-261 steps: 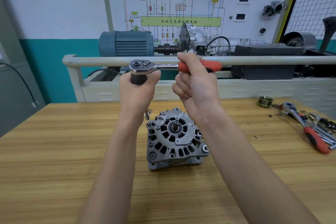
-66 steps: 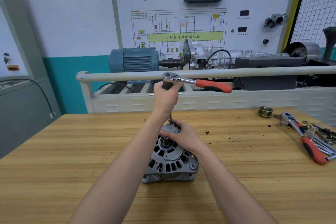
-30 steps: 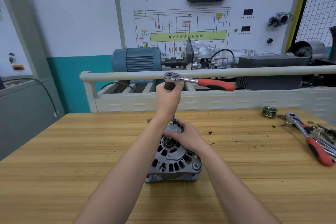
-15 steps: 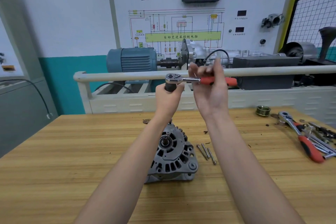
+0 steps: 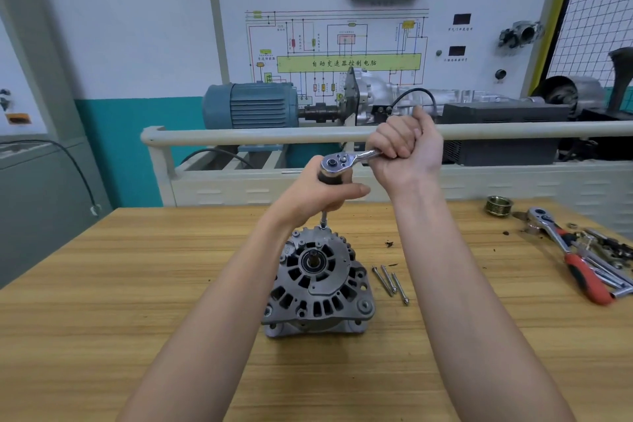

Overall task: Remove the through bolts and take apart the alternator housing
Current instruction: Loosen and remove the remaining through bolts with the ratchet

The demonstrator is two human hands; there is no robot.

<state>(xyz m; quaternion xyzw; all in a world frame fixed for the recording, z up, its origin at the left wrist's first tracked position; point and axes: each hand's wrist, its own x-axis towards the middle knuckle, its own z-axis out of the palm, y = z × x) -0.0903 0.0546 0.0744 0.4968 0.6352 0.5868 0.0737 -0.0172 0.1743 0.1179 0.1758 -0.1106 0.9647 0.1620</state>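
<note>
Right hand [image 5: 406, 147]: fist wrapped tight around the handle of the chrome ratchet wrench [image 5: 346, 161], raised in front of the pale horizontal rail [image 5: 239, 137]. Half a second ago its fingers only reached loosely at the red grip; now the grip is fully covered by the fist. A second ago this hand lay low on the alternator.

Left hand [image 5: 322, 192]: curled around the black socket holder under the ratchet head, thumb pointing right. Its position matches the earlier frames. Thin steel extension shaft [image 5: 323, 217] emerges below it and meets the far top edge of the housing.

Grey cast-aluminium alternator housing [image 5: 317, 284]: stands on the light wooden workbench [image 5: 102, 319], vented face and central shaft turned up toward the camera. It sits directly beneath the left hand and below and left of the right hand, between the two forearms.

Three long thin steel through bolts [image 5: 390, 281]: lie loose side by side on the bench just right of the housing, hidden by the right hand a second ago, in view since.

Small grooved metal pulley [image 5: 499, 205]: far right of bench. Second red-handled ratchet [image 5: 568, 257] with scattered metal tool pieces: right edge, well apart from the housing.

Blue-grey electric motor [image 5: 253, 110]: behind the rail.
</note>
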